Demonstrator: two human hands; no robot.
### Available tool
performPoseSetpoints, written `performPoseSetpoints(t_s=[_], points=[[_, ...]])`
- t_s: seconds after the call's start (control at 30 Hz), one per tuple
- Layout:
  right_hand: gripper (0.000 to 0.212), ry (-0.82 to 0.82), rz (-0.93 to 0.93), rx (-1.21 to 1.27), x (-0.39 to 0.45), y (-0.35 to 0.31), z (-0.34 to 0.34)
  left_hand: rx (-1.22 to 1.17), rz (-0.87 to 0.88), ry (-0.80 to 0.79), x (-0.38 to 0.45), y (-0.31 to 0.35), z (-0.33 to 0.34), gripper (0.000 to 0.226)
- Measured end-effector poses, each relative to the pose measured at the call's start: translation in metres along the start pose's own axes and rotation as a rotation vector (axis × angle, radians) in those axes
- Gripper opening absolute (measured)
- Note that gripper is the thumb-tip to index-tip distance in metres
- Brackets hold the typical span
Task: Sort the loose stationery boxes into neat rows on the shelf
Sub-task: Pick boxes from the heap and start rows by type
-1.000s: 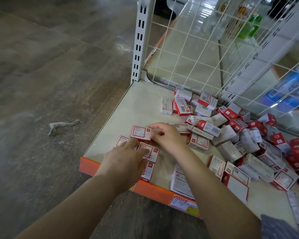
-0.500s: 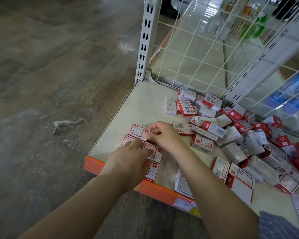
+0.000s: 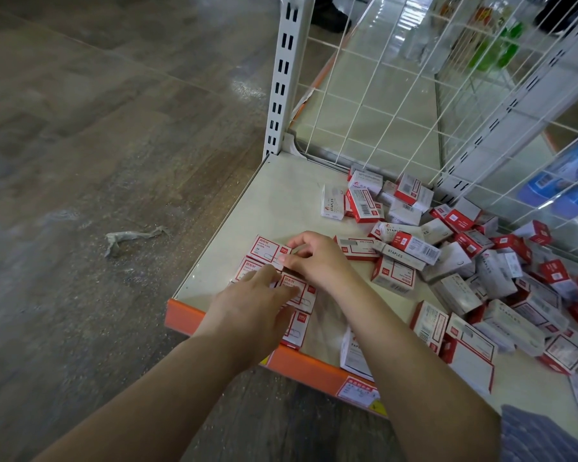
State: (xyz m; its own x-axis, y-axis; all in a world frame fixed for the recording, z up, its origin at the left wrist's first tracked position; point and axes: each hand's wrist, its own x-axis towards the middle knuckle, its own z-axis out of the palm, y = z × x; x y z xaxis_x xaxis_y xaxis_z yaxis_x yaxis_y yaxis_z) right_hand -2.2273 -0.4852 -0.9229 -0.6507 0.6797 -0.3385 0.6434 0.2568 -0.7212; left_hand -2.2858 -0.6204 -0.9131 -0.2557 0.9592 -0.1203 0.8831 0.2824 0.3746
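Flat boxes (image 3: 270, 249) front-left on shelf (image 3: 281, 195); box heap (image 3: 481, 268) right.

Paper-clip boxes (image 3: 297, 291) partly under hands

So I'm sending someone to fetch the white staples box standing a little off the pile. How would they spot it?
Start at the slotted white upright at the shelf's back left corner, then look right along the wire grid. The first box is the white staples box, on its own on the pile's left edge, STAPLES printed sideways, bare shelf to its left.
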Motion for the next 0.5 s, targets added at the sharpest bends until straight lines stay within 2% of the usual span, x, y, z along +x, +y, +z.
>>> performPoseSetpoints(t_s=[0.3, 0.5], points=[[0.011, -0.010, -0.021, -0.007, -0.0017, -0.0017, -0.0005, 0.000, -0.006, -0.023, -0.0011, 0.0028, -0.0025, 0.046], [0.021, 0.057, -0.036, -0.010, -0.0088, 0.0071, -0.0053, -0.036, -0.016, 0.000, -0.0050, 0.0047, -0.0003, 0.045]])
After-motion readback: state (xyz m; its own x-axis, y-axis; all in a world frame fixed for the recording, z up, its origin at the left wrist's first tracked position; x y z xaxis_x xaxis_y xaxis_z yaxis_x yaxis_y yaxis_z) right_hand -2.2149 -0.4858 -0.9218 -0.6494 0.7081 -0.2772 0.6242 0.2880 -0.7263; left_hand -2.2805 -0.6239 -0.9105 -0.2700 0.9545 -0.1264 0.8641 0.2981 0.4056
